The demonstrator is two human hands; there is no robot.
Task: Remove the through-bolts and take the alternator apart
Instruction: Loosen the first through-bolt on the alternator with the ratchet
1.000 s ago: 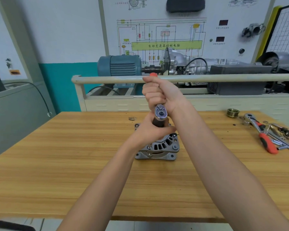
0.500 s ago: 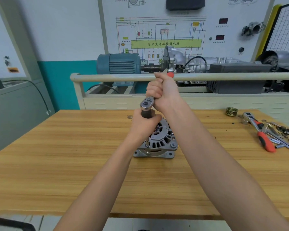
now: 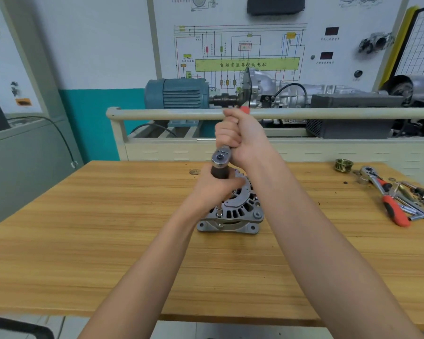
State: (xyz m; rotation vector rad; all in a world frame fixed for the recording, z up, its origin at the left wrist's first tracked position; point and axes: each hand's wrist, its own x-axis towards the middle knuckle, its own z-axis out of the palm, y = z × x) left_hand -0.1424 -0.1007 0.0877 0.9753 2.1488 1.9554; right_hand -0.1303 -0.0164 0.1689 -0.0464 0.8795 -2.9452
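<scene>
1. Alternator point(image 3: 233, 214) stands on the worktop point(image 3: 83, 241), mid-width, housing face up, mounting ears at the near base. Nothing clamps it down that I can see.
2. Right hand point(image 3: 242, 135) wrapped around the ratchet point(image 3: 220, 159) handle; only the red handle tip shows above the fist. Ratchet head sits just left of that hand.
3. Left hand point(image 3: 214, 189) curled around the dark socket and extension below the ratchet head. The thin shank comes out under the hand and runs down to a bolt point(image 3: 219, 214) at the housing's left near rim.
4. Judged step: turning out one through-bolt. Housing halves look joined, so the task is early or middle.
5. Risk: socket climbs off the bolt head. Cause: long extension, handle held high and tilted away, so side load tips the shank. Rounded head would follow.
6. Risk: alternator spins or slides on the worktop under torque. Cause: both hands are on the tool, none on the housing.
7. Risk: sudden break-free sends the right hand toward the rail point(image 3: 328, 113) behind the worktop.
8. Risk: loose bolt rolls off. Worktop already holds a second ratchet point(image 3: 387, 199), a pulley point(image 3: 343, 165) and small parts at far right, well apart from the alternator.
9. Cannot tell whether the socket is fully seated; left hand hides most of the stack.
</scene>
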